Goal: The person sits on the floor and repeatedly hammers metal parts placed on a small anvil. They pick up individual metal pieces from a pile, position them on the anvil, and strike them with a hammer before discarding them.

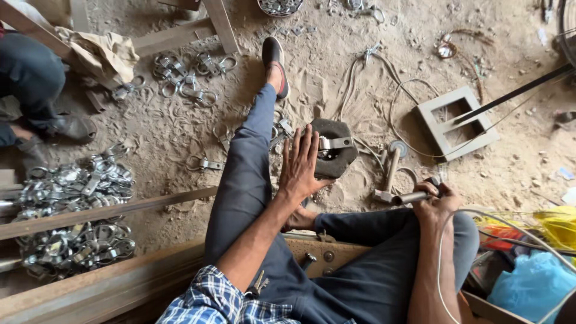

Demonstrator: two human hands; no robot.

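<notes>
**Hands at the dark block on the sandy floor**

Left hand (302, 165) lies flat and released, fingers stretched and slightly spread, palm down over the near left edge of the dark block (333, 155). Its forearm runs back across the raised left knee, wrist bent a little upward. On top of that block a bright metal clamp piece (333, 143) sits just past the fingertips, touching the block (whether the fingers press it cannot be told).

Right hand (436, 201), to the right of the block and nearer the body, is clenched around the handle of a welding holder (414, 196), knuckles up, arm coming straight from the right knee. A thin white cable (444, 252) trails along that forearm. Between the block and this hand a small hammer (391, 168) lies on the sand.

Left of the block, well apart, a heap of finished metal clamps (75, 210) is piled against a wooden rail (108, 211). Beyond the block to the right rests a grey rectangular frame (456, 123). Another person's leg (30, 78) shows far left of the block.
</notes>
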